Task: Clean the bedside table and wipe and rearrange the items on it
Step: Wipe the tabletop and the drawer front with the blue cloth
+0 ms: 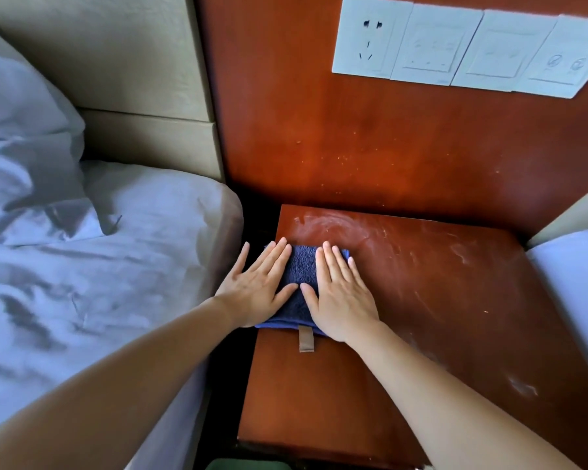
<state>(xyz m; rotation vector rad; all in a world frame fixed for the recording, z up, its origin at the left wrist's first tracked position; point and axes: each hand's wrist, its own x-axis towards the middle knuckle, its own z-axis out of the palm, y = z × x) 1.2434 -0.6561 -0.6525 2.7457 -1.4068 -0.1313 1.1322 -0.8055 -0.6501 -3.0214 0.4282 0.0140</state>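
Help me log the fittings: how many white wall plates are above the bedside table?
4, side by side on the wood panel: socket plate, second plate, third plate, fourth plate.

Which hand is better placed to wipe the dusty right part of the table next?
Right hand, probably: it lies flat on the blue cloth beside the dusty streaks; the left hand lies at the table's left edge.

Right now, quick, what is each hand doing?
Left hand: open, flat, pressing on the blue towel.
Right hand: open, flat, pressing on the same towel.
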